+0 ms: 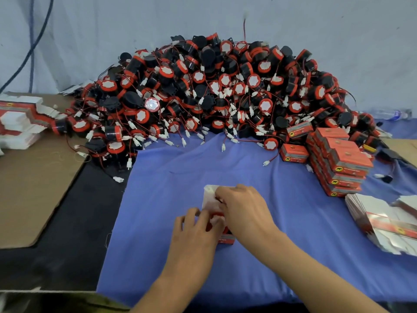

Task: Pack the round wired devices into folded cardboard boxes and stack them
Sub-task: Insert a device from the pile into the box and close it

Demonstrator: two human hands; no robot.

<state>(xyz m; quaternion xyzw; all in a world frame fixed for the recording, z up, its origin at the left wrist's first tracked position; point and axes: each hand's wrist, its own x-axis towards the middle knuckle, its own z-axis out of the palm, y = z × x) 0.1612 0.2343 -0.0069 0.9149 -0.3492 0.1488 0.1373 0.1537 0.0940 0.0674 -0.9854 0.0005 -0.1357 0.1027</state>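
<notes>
A small red cardboard box [226,239] with its white flap [209,197] open lies on the blue cloth [169,199] in the middle. My left hand [196,231] grips the box's near left side. My right hand [243,211] covers its top, fingers curled at the flap and at something red inside; that content is mostly hidden. A big heap of round black-and-red wired devices [214,93] rises behind. Packed red boxes [338,161] are stacked at the right.
Flat unfolded box blanks lie in a pile at the far right [383,224] and in another pile at the left [20,120]. A brown cardboard sheet [29,188] covers the left side. A grey wall stands behind the heap.
</notes>
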